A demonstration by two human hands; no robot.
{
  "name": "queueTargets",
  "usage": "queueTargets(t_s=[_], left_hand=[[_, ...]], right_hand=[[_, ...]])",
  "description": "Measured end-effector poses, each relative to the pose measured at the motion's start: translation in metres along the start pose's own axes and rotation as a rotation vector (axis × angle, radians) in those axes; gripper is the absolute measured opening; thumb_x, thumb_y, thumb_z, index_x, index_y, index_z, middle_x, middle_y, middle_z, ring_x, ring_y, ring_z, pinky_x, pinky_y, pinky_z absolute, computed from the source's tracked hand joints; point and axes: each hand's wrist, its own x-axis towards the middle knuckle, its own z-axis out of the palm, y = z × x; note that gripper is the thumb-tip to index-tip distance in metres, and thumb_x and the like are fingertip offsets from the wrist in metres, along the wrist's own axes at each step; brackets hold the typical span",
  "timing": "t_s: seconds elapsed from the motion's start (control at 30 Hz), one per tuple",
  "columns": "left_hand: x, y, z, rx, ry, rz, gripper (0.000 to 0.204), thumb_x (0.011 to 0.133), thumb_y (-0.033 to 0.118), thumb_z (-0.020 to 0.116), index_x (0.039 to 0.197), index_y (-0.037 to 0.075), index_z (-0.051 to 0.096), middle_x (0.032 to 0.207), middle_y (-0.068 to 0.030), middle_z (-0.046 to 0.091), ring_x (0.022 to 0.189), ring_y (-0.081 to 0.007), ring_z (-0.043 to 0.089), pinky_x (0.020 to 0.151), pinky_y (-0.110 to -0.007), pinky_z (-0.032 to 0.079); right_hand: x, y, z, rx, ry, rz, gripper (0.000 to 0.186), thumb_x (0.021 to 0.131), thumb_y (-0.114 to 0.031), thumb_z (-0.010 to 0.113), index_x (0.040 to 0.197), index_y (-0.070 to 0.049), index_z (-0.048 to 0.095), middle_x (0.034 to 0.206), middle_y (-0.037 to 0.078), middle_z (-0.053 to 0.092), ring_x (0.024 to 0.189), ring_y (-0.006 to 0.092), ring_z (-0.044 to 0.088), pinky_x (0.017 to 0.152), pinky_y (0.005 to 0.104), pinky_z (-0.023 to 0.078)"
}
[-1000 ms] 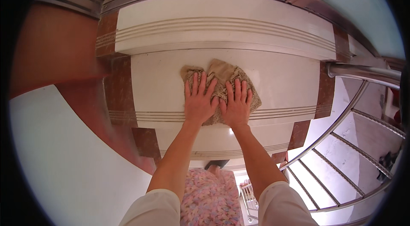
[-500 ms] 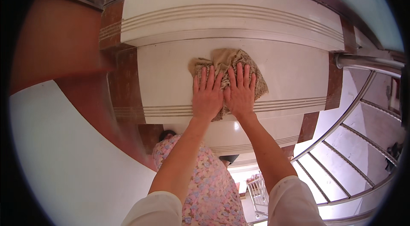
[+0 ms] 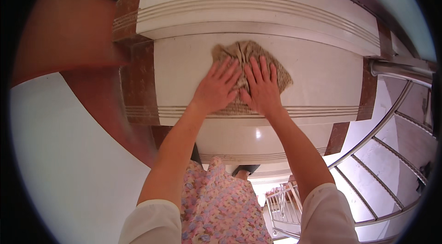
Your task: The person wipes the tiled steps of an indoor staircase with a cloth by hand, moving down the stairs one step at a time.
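A crumpled beige cloth (image 3: pixel 244 52) lies flat on a white marble stair tread (image 3: pixel 322 82). My left hand (image 3: pixel 217 88) presses on the cloth's left part, palm down, fingers spread. Beside it, my right hand (image 3: pixel 260 85) presses on the right part the same way, thumbs nearly touching. Both forearms reach up from the lower edge. The middle of the cloth is hidden under my palms.
Another white step (image 3: pixel 258 11) rises beyond, with grooved lines along its nosing. Reddish-brown stone borders (image 3: pixel 138 82) flank the tread. A metal handrail (image 3: pixel 396 105) curves down the right side. A white wall (image 3: pixel 69 161) stands at left. My floral garment (image 3: pixel 216 207) hangs below.
Both hands have stayed pressed on the cloth while it shifted slightly across the tread; the view has tipped, so hands and step sit a little higher and more to the right.
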Motion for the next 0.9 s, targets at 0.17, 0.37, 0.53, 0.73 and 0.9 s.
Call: queueTargets(t_s=[0.17,0.37,0.53,0.73,0.9], left_hand=[[0.006,-0.001,-0.002,0.091,0.117,-0.364,0.059,0.089,0.030,0.056,0.140,0.005,0.041,0.153,-0.0160,0.026,0.141,-0.0368,0.023,0.114,-0.051,0.019],[-0.048,0.038,0.023,0.135,0.103,-0.630,0.058,0.090,0.028,0.056,0.140,0.005,0.042,0.154,-0.0168,0.023,0.142,-0.0381,0.019,0.114,-0.052,0.018],[-0.057,-0.006,0.001,0.022,0.040,-0.240,0.058,0.085,0.033,0.060,0.135,0.006,0.049,0.150,-0.0166,0.032,0.140,-0.0378,0.026,0.113,-0.053,0.022],[-0.030,-0.075,-0.037,0.021,-0.018,-0.067,0.059,0.084,0.037,0.062,0.136,0.013,0.049,0.151,-0.0149,0.030,0.140,-0.0383,0.025,0.113,-0.053,0.023],[-0.061,-0.103,-0.044,0.167,0.079,-0.483,0.061,0.091,0.038,0.057,0.144,0.016,0.038,0.155,-0.0171,0.018,0.142,-0.0395,0.019,0.112,-0.053,0.022]], right_hand=[[0.033,-0.023,0.012,-0.046,0.114,0.130,0.063,0.087,-0.034,0.055,0.139,-0.003,0.041,0.150,0.019,0.030,0.141,0.0419,0.020,0.110,0.0599,0.016],[-0.003,-0.061,0.022,0.046,-0.088,0.135,0.063,0.088,-0.027,0.051,0.145,-0.005,0.033,0.153,0.021,0.023,0.143,0.0400,0.016,0.112,0.0588,0.013],[-0.010,-0.058,0.013,0.081,-0.121,0.065,0.062,0.087,-0.029,0.054,0.141,-0.003,0.037,0.152,0.020,0.024,0.143,0.0394,0.016,0.112,0.0593,0.013],[0.055,-0.080,0.029,0.036,0.071,0.188,0.063,0.082,-0.033,0.059,0.135,-0.002,0.044,0.148,0.017,0.033,0.139,0.0461,0.018,0.107,0.0668,0.013],[0.102,-0.116,0.049,-0.015,0.086,0.130,0.062,0.086,-0.034,0.057,0.141,-0.008,0.040,0.149,0.014,0.033,0.140,0.0441,0.020,0.108,0.0659,0.013]])
